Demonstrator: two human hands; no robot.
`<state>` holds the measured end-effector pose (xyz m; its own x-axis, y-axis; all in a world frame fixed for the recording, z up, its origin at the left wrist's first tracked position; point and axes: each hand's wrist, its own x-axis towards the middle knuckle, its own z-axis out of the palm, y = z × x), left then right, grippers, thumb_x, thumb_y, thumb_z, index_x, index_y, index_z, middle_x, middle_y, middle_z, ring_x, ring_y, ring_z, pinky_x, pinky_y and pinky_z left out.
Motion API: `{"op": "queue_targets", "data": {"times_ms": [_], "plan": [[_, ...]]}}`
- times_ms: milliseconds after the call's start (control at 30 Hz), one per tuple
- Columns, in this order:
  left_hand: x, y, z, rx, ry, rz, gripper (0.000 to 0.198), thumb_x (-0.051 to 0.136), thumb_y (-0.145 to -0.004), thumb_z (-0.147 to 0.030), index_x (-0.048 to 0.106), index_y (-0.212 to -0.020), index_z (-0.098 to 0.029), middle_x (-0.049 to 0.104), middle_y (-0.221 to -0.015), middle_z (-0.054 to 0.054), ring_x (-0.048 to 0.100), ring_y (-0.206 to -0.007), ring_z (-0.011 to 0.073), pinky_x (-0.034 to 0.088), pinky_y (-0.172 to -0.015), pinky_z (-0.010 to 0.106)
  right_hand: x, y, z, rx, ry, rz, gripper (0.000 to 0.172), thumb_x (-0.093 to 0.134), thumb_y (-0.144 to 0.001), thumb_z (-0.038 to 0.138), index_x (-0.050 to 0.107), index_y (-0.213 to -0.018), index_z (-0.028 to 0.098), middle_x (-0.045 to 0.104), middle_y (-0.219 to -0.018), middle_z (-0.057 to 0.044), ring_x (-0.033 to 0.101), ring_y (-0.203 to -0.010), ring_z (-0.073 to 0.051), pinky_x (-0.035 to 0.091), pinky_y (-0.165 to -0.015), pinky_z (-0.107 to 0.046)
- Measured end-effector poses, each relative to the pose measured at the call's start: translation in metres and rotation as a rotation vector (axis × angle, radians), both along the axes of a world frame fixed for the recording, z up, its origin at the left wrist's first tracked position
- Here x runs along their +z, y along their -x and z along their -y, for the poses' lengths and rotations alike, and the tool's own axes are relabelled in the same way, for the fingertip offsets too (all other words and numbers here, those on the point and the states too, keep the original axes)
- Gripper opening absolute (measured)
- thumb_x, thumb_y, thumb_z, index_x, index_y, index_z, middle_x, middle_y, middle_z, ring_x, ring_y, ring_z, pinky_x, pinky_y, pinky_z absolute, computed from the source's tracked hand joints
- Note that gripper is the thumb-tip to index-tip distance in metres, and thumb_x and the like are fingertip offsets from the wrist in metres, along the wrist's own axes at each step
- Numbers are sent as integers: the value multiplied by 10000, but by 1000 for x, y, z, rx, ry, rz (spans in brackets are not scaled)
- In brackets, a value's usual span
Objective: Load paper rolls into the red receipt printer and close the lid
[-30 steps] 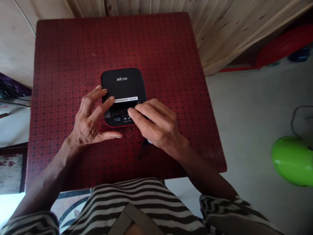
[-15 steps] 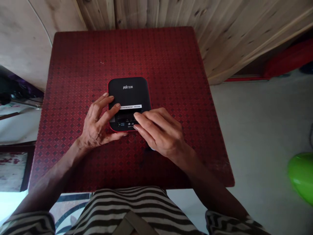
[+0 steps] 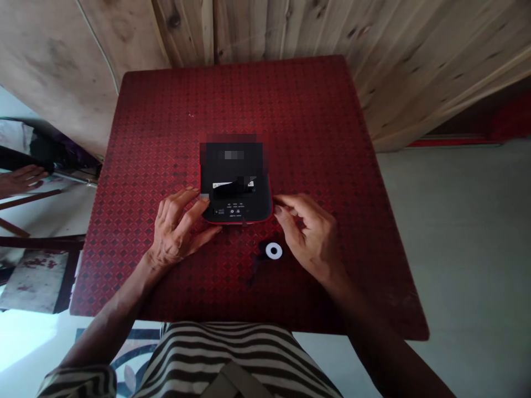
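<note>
Nearest: striped garment (image 3: 232, 354) over the lap, pressed up to the near edge of the bench (image 3: 166, 138). Both forearms cross that edge, left and right of the lap.

Small white ring (image 3: 274, 251) lies flat on the red patterned cloth between the two hands, nearer than the device. It sits just beside the heel of the right hand, not touched.

Left hand (image 3: 178, 229): palm down, fingers (image 3: 185, 202) spread and holding nothing, the tips resting on the near left corner of the black device (image 3: 236, 188). Thumb lies along the cloth below the device's near edge.

Right hand (image 3: 309, 232): fingers (image 3: 288, 202) loosely curled, nothing gripped, tips just beside the device's near right corner. Cannot tell whether they touch it.

Device: rounded square, black with a red rim, flat on the bench about midway across and a little nearer than centre. A row of small buttons runs along its near edge; the upper face is blurred.

Open room: bare cloth on both sides of the device out to the left and right bench edges, and the whole far half behind it.

Far edge of the bench meets the wooden wall (image 3: 290, 27). Right edge drops to pale floor (image 3: 464, 232). Beyond the left edge, another person's hand (image 3: 20, 179), well apart.
</note>
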<state>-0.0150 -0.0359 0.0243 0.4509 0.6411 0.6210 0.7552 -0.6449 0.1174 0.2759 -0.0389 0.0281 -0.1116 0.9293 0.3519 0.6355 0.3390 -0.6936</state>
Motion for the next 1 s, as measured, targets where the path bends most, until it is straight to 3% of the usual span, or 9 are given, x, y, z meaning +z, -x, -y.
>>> {"op": "queue_targets", "data": {"times_ms": [233, 500, 667, 800, 1000], "plan": [[-3, -4, 3, 18, 65, 44, 732, 829, -899, -385, 466, -1519, -244, 655, -1349, 154, 676, -1230, 286, 614, -1016, 429, -2, 3, -3, 14, 53, -73, 166, 571, -1044, 299, 727, -1087, 266, 788, -991, -44, 730, -814, -194, 594, -748, -350], [-15, -5, 2, 3, 68, 109, 776, 814, -912, -412, 421, -1547, -201, 651, -1342, 163, 671, -1243, 279, 612, -1042, 424, -43, 4, -16, -57, 273, -326, 223, 601, -1013, 372, 739, -1083, 211, 803, -1035, -70, 761, -851, -198, 593, -717, -327], [-20, -7, 1, -8, 53, 122, 788, 809, -918, -402, 412, -1560, -176, 647, -1349, 173, 657, -1272, 290, 613, -1052, 433, -48, 6, -16, 4, 95, -260, 174, 615, -1005, 284, 751, -1100, 231, 814, -1026, -53, 753, -826, -178, 580, -695, -293], [-18, -7, 0, -21, 37, 107, 785, 827, -902, -374, 436, -1543, -145, 645, -1336, 189, 649, -1262, 284, 612, -1050, 410, -50, 8, -14, 67, -53, -178, 228, 597, -995, 181, 736, -1165, 240, 811, -1051, -46, 713, -734, -153, 578, -666, -285], [-13, -5, -1, -21, 45, 84, 794, 839, -882, -397, 453, -1535, -164, 645, -1329, 189, 668, -1221, 293, 634, -1003, 408, -51, 8, -14, 85, -115, -160, 300, 560, -977, 95, 732, -1172, 244, 821, -1120, -59, 792, -997, -204, 642, -869, -330]]}}
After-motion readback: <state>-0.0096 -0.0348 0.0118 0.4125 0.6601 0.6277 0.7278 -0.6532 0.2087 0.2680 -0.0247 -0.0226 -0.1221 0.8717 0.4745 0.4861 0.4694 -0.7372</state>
